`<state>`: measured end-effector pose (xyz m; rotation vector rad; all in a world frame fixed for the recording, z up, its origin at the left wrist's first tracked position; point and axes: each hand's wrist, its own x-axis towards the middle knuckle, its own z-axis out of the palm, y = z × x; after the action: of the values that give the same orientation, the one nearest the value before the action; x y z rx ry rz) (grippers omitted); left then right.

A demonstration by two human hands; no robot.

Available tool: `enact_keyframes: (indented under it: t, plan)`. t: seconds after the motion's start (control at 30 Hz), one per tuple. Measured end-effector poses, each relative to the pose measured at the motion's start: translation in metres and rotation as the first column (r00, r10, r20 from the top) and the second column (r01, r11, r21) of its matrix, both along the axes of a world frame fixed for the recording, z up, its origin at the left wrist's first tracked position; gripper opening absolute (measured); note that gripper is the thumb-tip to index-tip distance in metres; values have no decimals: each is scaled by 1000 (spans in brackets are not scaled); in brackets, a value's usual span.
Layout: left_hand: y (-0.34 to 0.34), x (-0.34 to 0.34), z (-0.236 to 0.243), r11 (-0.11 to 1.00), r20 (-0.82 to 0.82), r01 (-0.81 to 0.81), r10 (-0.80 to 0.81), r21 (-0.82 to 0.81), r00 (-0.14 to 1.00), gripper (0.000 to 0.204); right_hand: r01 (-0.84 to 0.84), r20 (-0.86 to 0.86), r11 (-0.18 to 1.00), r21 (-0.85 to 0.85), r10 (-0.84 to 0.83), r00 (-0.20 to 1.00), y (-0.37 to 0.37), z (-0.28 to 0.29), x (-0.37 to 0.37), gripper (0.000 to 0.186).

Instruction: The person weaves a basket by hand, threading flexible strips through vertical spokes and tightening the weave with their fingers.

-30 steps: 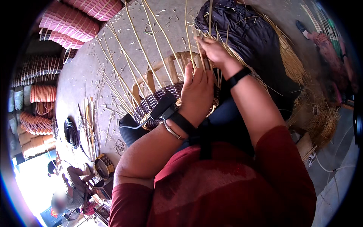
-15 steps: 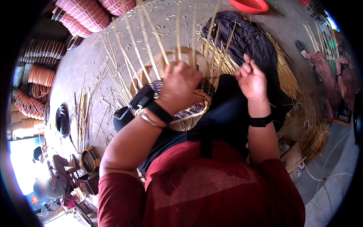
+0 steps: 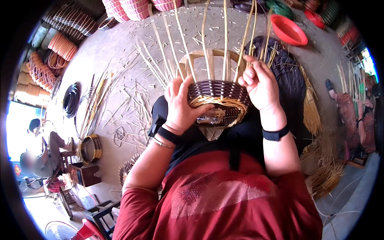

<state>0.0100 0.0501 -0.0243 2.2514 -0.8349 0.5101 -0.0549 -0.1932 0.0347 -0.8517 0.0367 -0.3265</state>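
A round woven basket point(image 3: 218, 89) rests tilted in my lap, with dark brown weaving, a braided tan rim band and long pale stakes point(image 3: 205, 36) pointing away from me. My left hand point(image 3: 180, 102) grips the basket's left side, its thumb lying over the braided band and its fingers on the dark weaving. At the right side of the basket, my right hand point(image 3: 262, 82) is raised with its fingers curled in a pinch beside the stakes. What is between those fingertips is too small to make out. A pale wooden hoop point(image 3: 196, 56) shows behind the stakes.
Dark cloth point(image 3: 286, 68) covers a straw bundle on the right. A red basin point(image 3: 289, 30) stands beyond it. Cane offcuts litter the floor, with a black coil point(image 3: 71, 100) and loose strips to the left. Stacked baskets point(image 3: 74, 20) line the far left. Other people sit at both sides.
My left hand has moved from across the basket to its left side, uncovering the dark weaving. My right hand has come in against the basket's right side. The view has shifted too.
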Motion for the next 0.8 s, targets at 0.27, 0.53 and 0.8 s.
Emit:
enact_keyframes:
  t: [0.27, 0.53, 0.8]
  plan:
    - [-33, -25, 38, 975, 52, 104, -116, 198, 992, 105, 116, -203, 908, -402, -212, 956, 6, 36, 26, 29]
    - [-29, -21, 40, 970, 17, 169, -175, 173, 984, 96, 255, 252, -52, -965, -444, 860, 24, 34, 104, 57]
    - [-36, -23, 55, 975, 64, 90, -105, 204, 992, 96, -46, -59, 997, -54, 43, 997, -24, -28, -52, 41]
